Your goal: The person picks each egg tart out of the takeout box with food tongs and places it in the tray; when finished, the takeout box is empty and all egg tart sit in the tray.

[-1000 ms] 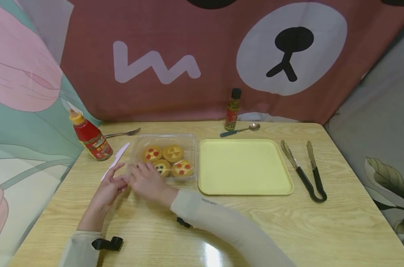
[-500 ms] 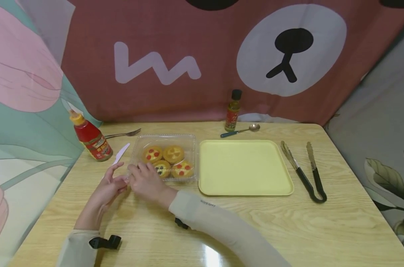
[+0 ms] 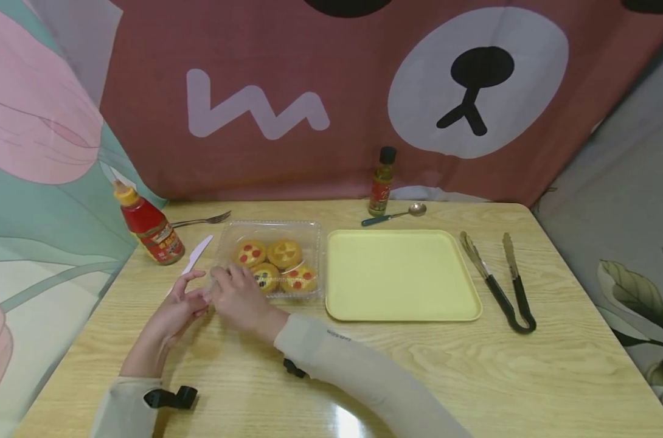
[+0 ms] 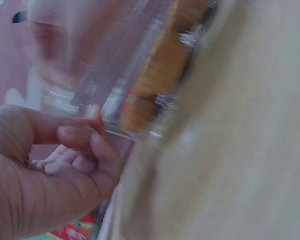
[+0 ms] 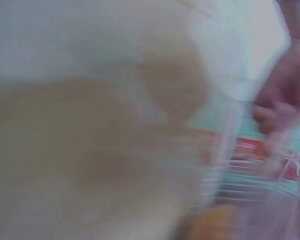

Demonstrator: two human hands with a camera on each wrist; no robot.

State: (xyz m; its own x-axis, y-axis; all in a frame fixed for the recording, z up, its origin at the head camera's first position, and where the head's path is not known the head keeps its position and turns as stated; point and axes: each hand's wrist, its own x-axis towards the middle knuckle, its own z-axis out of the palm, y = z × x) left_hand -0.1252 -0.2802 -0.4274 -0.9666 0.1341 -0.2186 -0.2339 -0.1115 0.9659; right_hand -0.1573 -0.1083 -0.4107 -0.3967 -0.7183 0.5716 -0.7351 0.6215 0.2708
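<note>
A clear plastic clamshell box (image 3: pixel 311 234) stands left of the middle of the table, lid down. Inside lie several small round pizzas (image 3: pixel 284 250), with red or dark toppings. At the box's front left corner my left hand (image 3: pixel 174 313) pinches the rim between thumb and forefinger; the left wrist view shows this grip at the box's (image 4: pixel 107 107) edge. My right hand (image 3: pixel 242 302) is at the same corner, palm down, fingers curled over the edge. Its fingertips are hidden in the head view, and the right wrist view is badly blurred.
A pale yellow tray (image 3: pixel 402 275) sits right of the box, with black-handled tongs (image 3: pixel 520 304) beyond. Behind are a sauce bottle (image 3: pixel 381 185) and a spoon (image 3: pixel 402 213). A red sauce bottle (image 3: pixel 155 228), fork (image 3: pixel 205 219) and lilac plastic knife (image 3: pixel 197 254) lie left.
Both forearms have shifted slightly left. The hands keep to the same corner of the box, with only small finger movements; the box and other things stay put.
</note>
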